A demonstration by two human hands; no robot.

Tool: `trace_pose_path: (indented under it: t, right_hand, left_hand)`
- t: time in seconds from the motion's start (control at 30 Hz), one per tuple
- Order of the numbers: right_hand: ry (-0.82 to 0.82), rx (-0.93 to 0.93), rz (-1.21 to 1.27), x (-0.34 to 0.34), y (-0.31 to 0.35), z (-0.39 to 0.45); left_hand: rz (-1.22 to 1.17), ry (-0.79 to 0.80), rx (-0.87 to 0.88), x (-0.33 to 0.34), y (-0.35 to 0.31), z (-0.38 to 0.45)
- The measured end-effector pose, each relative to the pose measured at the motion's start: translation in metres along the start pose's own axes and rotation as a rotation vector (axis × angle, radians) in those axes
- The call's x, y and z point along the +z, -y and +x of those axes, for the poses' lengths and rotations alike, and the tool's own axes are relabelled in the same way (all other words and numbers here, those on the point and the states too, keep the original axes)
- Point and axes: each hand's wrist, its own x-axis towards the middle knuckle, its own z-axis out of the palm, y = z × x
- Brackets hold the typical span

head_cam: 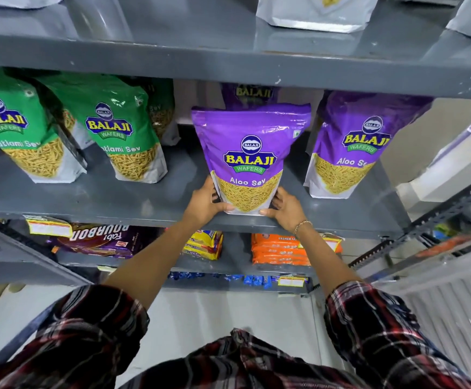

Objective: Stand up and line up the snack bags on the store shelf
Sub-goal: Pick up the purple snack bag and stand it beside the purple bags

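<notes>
A purple Aloo Sev bag stands upright near the front edge of the grey shelf. My left hand grips its lower left corner and my right hand grips its lower right corner. Another purple bag stands behind it, mostly hidden. A third purple Aloo Sev bag stands upright to the right. Two green sev bags stand to the left, with more green bags behind them.
The shelf above carries white pouches. Below lie a dark biscuit pack, yellow packs and orange packs. A second rack stands close on the right.
</notes>
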Motion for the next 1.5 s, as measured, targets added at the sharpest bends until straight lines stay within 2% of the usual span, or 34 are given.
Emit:
trace_pose_path:
  t: [0.23,0.43,0.47,0.53,0.6,0.63,0.77,0.83,0.9,1.03,1.13,1.23,1.5]
  right_hand:
    - [-0.041,-0.008,0.078,0.012,-0.004,-0.034]
    - [-0.017,-0.021,0.032,0.013,-0.002,-0.045]
    - [-0.006,-0.043,0.041,0.011,-0.003,-0.048]
    - [-0.021,-0.067,0.04,0.004,-0.009,-0.056]
    - [-0.109,-0.039,0.027,-0.011,-0.019,-0.065]
    - [-0.189,-0.029,0.036,-0.021,-0.024,-0.07]
    - [-0.675,-0.033,0.006,-0.077,-0.034,-0.072]
    - [-0.791,-0.021,-0.012,-0.114,-0.031,-0.06]
    - [-0.729,-0.017,-0.066,-0.152,-0.029,-0.042]
    - [-0.343,-0.022,-0.237,-0.198,-0.023,-0.01]
    - [-0.203,-0.051,-0.168,-0.212,-0.019,0.007]
    - [-0.209,-0.016,-0.085,-0.219,-0.014,0.006]
    - [-0.253,-0.018,-0.072,-0.219,-0.029,-0.036]
  left_hand:
    - [-0.005,0.013,0.044,0.002,0.005,-0.027]
    - [0.006,0.032,0.059,0.004,0.004,-0.04]
    - [-0.004,0.004,0.056,0.005,0.005,-0.045]
    - [-0.012,-0.187,0.026,0.014,0.006,-0.066]
    - [0.027,-0.406,0.029,0.035,0.001,-0.093]
    - [0.054,-0.422,0.07,0.048,-0.004,-0.102]
    - [0.2,-0.074,0.363,0.112,-0.046,-0.091]
    - [0.162,0.004,0.369,0.142,-0.071,-0.063]
    - [0.091,0.023,0.281,0.165,-0.097,-0.031]
    - [0.15,0.013,0.075,0.188,-0.106,0.047]
    - [0.191,0.0,0.037,0.196,-0.103,0.073]
    - [0.126,-0.048,0.034,0.197,-0.099,0.077]
    - [-0.013,-0.021,0.061,0.211,-0.094,0.039]
